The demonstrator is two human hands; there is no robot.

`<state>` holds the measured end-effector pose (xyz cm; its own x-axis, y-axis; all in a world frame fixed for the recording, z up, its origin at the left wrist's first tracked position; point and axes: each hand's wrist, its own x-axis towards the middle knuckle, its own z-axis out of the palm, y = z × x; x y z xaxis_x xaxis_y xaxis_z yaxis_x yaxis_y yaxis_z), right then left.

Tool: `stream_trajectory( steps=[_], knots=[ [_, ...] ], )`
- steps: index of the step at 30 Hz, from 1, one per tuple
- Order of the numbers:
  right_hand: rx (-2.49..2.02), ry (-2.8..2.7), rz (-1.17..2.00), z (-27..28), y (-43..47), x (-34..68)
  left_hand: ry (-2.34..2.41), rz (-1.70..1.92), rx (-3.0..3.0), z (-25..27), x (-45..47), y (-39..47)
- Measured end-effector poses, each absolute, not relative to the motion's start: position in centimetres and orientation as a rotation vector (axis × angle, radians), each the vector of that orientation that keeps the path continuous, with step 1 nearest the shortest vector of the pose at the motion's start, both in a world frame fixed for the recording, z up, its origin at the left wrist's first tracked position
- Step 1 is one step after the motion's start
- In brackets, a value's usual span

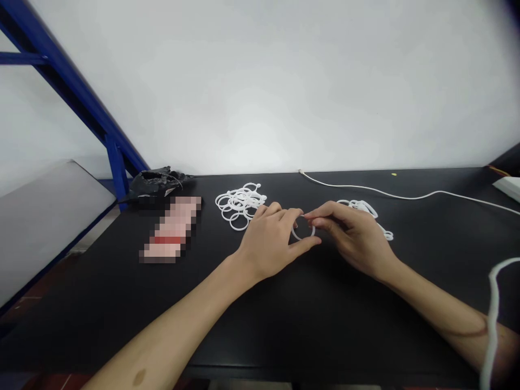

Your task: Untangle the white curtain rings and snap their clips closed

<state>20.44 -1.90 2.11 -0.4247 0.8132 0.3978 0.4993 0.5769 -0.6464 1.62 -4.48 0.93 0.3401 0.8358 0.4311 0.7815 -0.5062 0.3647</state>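
Between my two hands is a thin white plastic ring (298,236), held just above or at the black table. My left hand (270,238) curves around its left side, index fingertip at the top and thumb stretched along the lower edge. From the other side, my right hand (353,233) pinches the ring's upper right part between thumb and fingers. A tangled pile of white rings (230,203), some with small eyelets, lies beyond my left hand. More white rings (368,208) lie behind my right hand, partly covered by it.
The black table (284,325) meets a white wall (260,97). A crumpled black plastic bag (152,184) and a pixelated pinkish rectangle (174,227) lie on the left. A white cable (390,194) runs across the back right. Blue metal framing (77,86) rises at left.
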Motion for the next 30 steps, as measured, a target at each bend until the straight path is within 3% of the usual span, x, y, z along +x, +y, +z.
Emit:
stream_trajectory(
  steps=[12,20,30],
  knots=[
    [-1.103,-2.119,0.479,2.1,-1.7,20.1,1.543,0.930,2.543,0.9,1.4,-4.3],
    [-1.596,-2.107,-0.292,3.4,1.9,25.5,1.908,0.771,2.600,0.0,-0.1,-3.0],
    [-1.752,-2.314,-0.090,1.7,3.5,27.9,2.004,0.684,2.531,-1.0,-0.9,-2.1]
  ],
)
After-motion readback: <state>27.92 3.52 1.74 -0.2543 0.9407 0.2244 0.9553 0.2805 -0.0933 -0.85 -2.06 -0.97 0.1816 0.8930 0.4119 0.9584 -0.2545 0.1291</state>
